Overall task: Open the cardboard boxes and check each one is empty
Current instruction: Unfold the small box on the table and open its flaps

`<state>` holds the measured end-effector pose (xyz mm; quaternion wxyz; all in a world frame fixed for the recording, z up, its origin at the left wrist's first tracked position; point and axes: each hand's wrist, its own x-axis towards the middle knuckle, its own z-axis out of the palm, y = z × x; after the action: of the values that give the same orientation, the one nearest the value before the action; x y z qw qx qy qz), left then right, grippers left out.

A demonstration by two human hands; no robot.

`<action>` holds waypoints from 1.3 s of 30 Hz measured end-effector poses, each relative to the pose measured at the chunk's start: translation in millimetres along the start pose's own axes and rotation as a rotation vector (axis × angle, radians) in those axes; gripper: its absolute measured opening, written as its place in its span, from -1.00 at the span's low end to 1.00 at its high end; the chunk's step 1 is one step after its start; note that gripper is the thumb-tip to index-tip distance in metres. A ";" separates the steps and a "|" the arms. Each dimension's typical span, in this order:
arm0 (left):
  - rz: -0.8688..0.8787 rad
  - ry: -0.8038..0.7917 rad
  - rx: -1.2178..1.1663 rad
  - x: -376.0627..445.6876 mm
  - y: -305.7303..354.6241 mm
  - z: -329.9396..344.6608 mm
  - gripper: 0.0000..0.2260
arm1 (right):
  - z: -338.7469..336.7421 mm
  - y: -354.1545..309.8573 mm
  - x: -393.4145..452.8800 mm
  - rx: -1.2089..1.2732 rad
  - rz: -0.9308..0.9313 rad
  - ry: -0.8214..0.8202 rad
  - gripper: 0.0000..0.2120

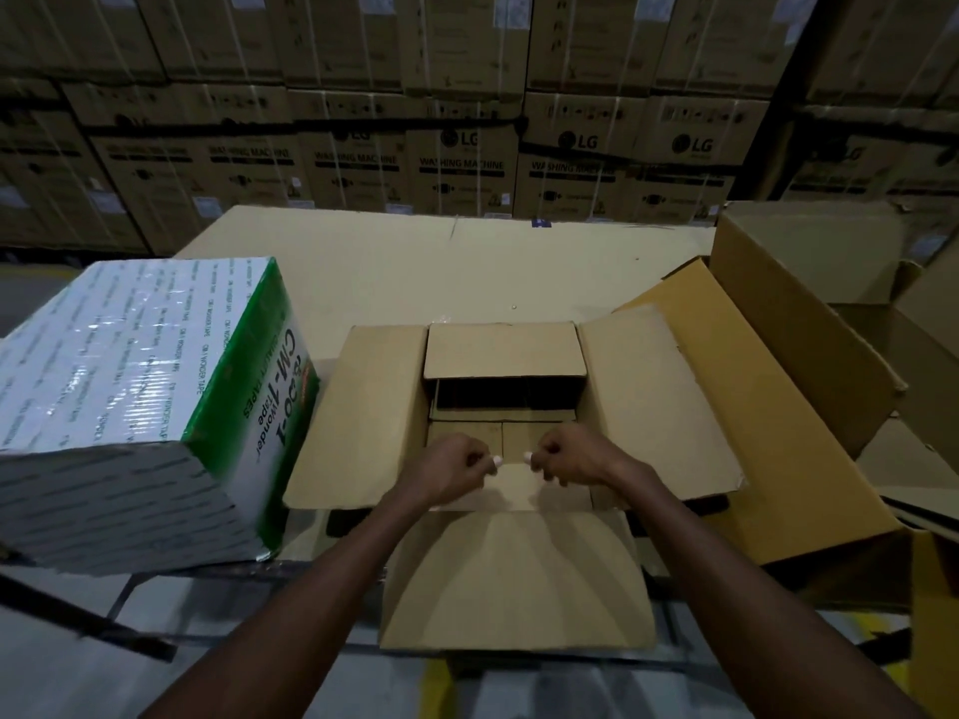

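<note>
Centrally placed on a cardboard-covered table (394, 262): an open cardboard box (506, 407), side flaps spread left and right, far flap (504, 350) tipped inward over a dark interior. Near flap (514, 487) pinched along its free edge by both hands, folded back toward the body. Left hand (449, 467) curled, thumb and fingers closed on the flap edge just left of centre. Right hand (573, 459) likewise curled, gripping the same edge just right of centre, the two sets of fingertips close together but apart. Box interior beyond the knuckles, only bottom flaps showing there. Lower front panel (516, 578) bowed outward below the wrists. Just left, nearly touching the left flap, a white-and-green tape carton (140, 402) wrapped in printed film. Right, beside and partly under the right flap, a larger open brown box (789, 407). Behind, stacked washing machine cartons (462, 163).
</note>
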<state>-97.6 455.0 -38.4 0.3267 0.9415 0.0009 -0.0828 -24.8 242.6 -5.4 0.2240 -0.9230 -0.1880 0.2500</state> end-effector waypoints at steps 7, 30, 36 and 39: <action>-0.227 0.031 0.021 85.4 -28.2 -3.6 -0.53 | -16.3 5.3 76.9 -0.087 0.087 0.041 -0.33; -0.050 0.387 0.237 192.4 -27.2 -110.5 -0.26 | -97.6 2.6 190.3 -0.139 -0.117 0.404 -0.09; -0.112 0.229 0.254 234.5 -58.2 -117.0 -0.25 | -99.0 3.7 242.0 -0.164 -0.020 0.288 -0.12; -0.129 0.163 0.254 250.5 -75.5 -105.5 -0.24 | -87.7 7.5 262.5 -0.207 0.020 0.262 -0.17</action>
<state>161.6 566.2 -42.5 0.1976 0.9769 0.0775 -0.0263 235.9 328.9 -40.3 0.1480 -0.9677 -0.1727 0.1088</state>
